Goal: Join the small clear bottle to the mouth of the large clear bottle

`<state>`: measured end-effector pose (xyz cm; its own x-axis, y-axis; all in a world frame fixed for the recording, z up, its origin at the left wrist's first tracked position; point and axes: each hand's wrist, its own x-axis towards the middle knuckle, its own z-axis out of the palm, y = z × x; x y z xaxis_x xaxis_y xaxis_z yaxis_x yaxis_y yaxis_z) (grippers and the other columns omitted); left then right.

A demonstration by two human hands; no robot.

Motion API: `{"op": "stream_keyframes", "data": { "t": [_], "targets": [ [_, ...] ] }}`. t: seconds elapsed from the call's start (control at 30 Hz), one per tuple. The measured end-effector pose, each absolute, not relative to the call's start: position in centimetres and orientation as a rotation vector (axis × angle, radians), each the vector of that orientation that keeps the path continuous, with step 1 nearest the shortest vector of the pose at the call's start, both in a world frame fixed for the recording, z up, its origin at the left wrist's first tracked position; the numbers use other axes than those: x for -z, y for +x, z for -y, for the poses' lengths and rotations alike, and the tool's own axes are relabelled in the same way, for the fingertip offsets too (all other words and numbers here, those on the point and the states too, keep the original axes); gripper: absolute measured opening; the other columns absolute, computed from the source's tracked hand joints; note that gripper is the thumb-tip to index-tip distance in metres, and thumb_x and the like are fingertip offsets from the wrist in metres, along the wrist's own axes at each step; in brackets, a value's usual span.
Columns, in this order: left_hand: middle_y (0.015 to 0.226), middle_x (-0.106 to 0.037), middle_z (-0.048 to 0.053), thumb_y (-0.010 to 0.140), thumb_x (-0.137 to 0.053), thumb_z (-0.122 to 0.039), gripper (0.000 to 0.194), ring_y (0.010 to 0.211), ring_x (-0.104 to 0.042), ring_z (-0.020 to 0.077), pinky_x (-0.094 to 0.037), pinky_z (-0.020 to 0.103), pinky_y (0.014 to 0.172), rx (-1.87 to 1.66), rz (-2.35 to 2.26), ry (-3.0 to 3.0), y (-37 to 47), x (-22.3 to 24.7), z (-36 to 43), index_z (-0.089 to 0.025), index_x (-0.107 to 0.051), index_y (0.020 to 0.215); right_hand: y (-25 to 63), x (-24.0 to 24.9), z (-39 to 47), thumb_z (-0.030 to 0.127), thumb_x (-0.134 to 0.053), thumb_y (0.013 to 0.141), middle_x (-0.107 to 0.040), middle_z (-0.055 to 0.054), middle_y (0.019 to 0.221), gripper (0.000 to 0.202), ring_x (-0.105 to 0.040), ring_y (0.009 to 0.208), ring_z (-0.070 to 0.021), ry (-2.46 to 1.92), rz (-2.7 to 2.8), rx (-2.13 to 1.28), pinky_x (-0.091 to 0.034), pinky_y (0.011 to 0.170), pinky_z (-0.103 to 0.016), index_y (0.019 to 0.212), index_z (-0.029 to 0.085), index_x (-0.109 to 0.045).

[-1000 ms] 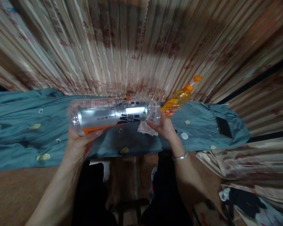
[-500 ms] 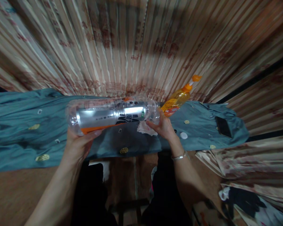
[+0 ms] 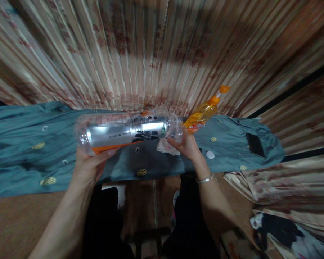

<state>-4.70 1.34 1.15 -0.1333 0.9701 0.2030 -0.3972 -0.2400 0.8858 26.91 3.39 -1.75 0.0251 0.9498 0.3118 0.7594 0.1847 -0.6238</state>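
Observation:
A large clear plastic bottle (image 3: 128,130) with a silver and orange label lies sideways, held up over the teal cloth. My left hand (image 3: 93,163) is wrapped round its base end, the thumb along the lower side. At the neck end, my right hand (image 3: 185,144) grips the bottle; some of its fingers are hidden behind. Just beyond the right hand stands an orange pump bottle (image 3: 202,115), leaning to the right in the picture. Beneath the neck, a crumpled pale cloth (image 3: 167,147) lies on the table.
The teal cloth (image 3: 156,165) covers a long narrow table. On its right part are a white round cap (image 3: 210,155) and a dark phone (image 3: 255,145). A pleated curtain (image 3: 140,54) hangs behind; fabric (image 3: 283,230) lies low at the right.

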Motion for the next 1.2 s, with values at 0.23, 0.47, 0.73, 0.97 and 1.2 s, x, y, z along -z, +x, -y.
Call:
{"op": "stream_keyframes", "data": {
  "t": [0.23,0.47,0.73,0.97,1.2],
  "targets": [
    [0.112,-0.079,-0.001,0.034,-0.100,-0.010,0.086,0.094,-0.074,0.0172,-0.066,0.033,0.084,-1.674,-0.859,0.899,-3.5,-2.4,-1.0,-0.032,-0.073,0.113,26.9,1.8,-3.4,0.043,-0.081,0.079,-0.076,-0.020,0.124,0.079,-0.075,0.112,-0.0379,-1.607,1.772,-0.340,-0.059,0.098,-0.053,0.145,0.013,-0.052],
    [0.099,-0.079,-0.003,0.039,-0.100,-0.011,0.073,0.095,-0.073,0.0172,-0.063,0.032,0.093,-1.659,-0.857,0.950,-3.9,-1.9,-1.0,-0.031,-0.075,0.105,27.0,2.0,-3.4,0.044,-0.082,0.079,-0.078,-0.016,0.118,0.077,-0.076,0.108,-0.0359,-1.603,1.765,-0.328,-0.061,0.095,-0.049,0.145,0.017,-0.053],
    [0.106,-0.079,-0.002,0.042,-0.102,-0.016,0.073,0.105,-0.072,0.0205,-0.057,0.044,0.106,-1.611,-0.877,1.001,-4.6,-1.1,-1.2,-0.032,-0.075,0.108,26.8,1.7,-3.3,0.043,-0.080,0.080,-0.079,-0.015,0.117,0.072,-0.076,0.108,-0.0359,-1.597,1.761,-0.340,-0.062,0.093,-0.048,0.142,0.017,-0.055],
    [0.102,-0.079,-0.003,0.035,-0.102,-0.016,0.075,0.101,-0.071,0.0183,-0.061,0.033,0.095,-1.656,-0.889,0.959,-3.7,-2.2,-1.0,-0.032,-0.076,0.103,26.8,1.7,-3.2,0.041,-0.081,0.079,-0.078,-0.016,0.120,0.073,-0.076,0.110,-0.0366,-1.611,1.751,-0.337,-0.061,0.095,-0.049,0.143,0.017,-0.054],
    [0.108,-0.077,-0.001,0.037,-0.101,-0.016,0.079,0.104,-0.070,0.0215,-0.061,0.038,0.097,-1.642,-0.898,0.982,-3.8,-2.0,-1.1,-0.031,-0.073,0.109,26.8,1.8,-3.3,0.043,-0.080,0.080,-0.078,-0.015,0.120,0.072,-0.076,0.108,-0.0355,-1.593,1.759,-0.333,-0.062,0.093,-0.048,0.143,0.017,-0.055]
  ]
}}
